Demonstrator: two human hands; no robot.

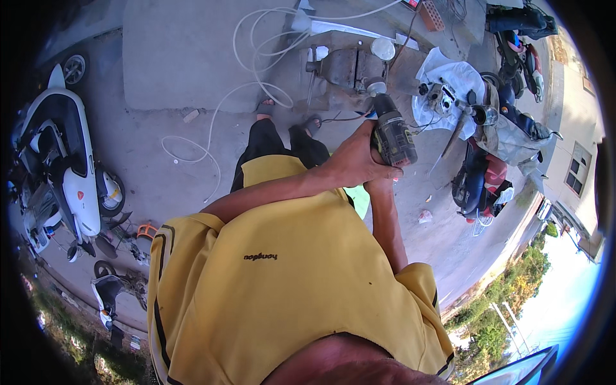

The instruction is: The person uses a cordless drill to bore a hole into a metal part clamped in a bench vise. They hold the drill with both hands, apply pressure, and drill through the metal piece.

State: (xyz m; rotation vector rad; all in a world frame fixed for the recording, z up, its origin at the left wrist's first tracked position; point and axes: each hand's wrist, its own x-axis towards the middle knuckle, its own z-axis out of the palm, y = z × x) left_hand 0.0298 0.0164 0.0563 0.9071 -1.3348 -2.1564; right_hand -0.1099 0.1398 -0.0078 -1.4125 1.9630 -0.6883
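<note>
1. Two bare forearms come together at a power drill (396, 136), out in front of a yellow shirt (289, 276) on my feed.
2. My left arm crosses the shirt's front, elbow bent outward; the left hand (351, 159) has its fingers clamped on the drill.
3. My right arm runs nearly straight forward, but the right hand (379, 185) is mostly covered by the left, so I cannot tell how its fingers stand.
4. I have the drill's nose angled away from the body, close to a metal canister (343, 67); contact I cannot confirm.
5. That canister lies beyond the right edge of a pale concrete slab (192, 58).
6. Clear hose (218, 112) loops across the slab's lower right corner onto the ground (160, 173).
7. Right of the canister, a white sheet (471, 83) carries metal parts (441, 99) around its middle.
8. I see a white scooter (80, 192) far left and a pale building (558, 128) far right.
</note>
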